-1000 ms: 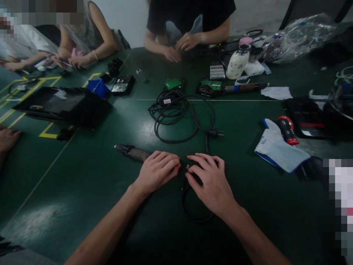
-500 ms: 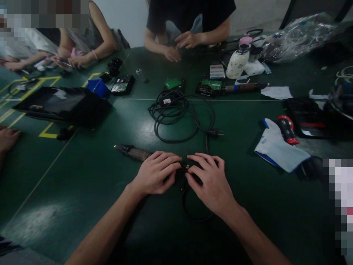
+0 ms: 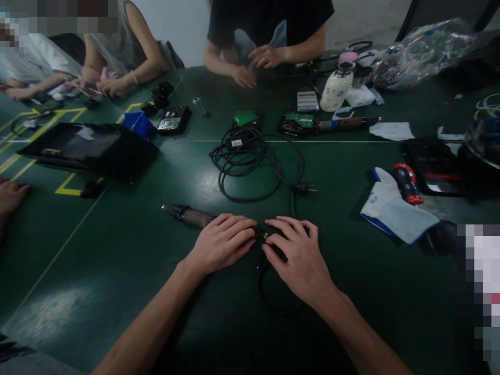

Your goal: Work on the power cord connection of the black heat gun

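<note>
My left hand [image 3: 222, 242] is closed over the rear end of an electric screwdriver [image 3: 192, 216], which lies on the green table with its tip pointing left. Its rear end is hidden under my fingers. Facing it, my right hand [image 3: 299, 250] has its fingers curled in a pinch on a small cable connector [image 3: 266, 236] with a shiny metal tip. The connector and the screwdriver's end are close together, with a narrow gap between my fingertips. From my right hand a black cable [image 3: 261, 291] loops down over the table.
A coiled black power cord [image 3: 250, 198] with its plug [image 3: 307, 188] lies beyond my hands. On the right are a glove [image 3: 398, 213] and a red-and-black handle [image 3: 408, 183]. Opened hard drives [image 3: 297, 122] and a black tray [image 3: 86, 148] stand farther back. Co-workers sit around the table.
My left thumb has drawn in under the fingers, closing the gap that showed there. My right hand and the screwdriver have hardly moved.
</note>
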`<state>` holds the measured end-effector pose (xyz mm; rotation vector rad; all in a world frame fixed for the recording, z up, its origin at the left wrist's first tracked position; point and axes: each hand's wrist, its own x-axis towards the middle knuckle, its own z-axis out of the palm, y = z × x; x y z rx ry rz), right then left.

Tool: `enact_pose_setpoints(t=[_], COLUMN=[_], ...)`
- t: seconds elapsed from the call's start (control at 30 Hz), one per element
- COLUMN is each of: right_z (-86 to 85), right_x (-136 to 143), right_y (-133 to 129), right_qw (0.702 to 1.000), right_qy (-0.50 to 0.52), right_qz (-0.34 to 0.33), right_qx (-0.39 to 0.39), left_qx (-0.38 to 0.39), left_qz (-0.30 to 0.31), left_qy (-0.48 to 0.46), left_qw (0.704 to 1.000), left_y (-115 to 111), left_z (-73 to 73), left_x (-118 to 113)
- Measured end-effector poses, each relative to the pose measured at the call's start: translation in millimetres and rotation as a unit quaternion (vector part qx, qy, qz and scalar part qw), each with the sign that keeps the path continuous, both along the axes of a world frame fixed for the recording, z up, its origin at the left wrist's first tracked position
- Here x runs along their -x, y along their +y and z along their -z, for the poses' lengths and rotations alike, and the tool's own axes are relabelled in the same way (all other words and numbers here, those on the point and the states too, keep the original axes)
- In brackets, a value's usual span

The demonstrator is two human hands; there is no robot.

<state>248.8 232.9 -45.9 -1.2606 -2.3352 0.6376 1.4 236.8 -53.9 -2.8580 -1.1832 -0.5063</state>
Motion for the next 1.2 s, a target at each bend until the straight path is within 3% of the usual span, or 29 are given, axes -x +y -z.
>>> enact_pose_setpoints(t=[1.2], right_z=[-1.7], right_x=[-0.6], right_y=[0.3], right_qw=[1.0], right_qy=[0.003], right_qz=[-0.002], right_qx=[-0.006], left_qx=[-0.004], left_qz=[0.003], left_qy=[0.001], left_qw=[1.0], left_y=[0.0], left_z=[1.5], left_x=[1.2])
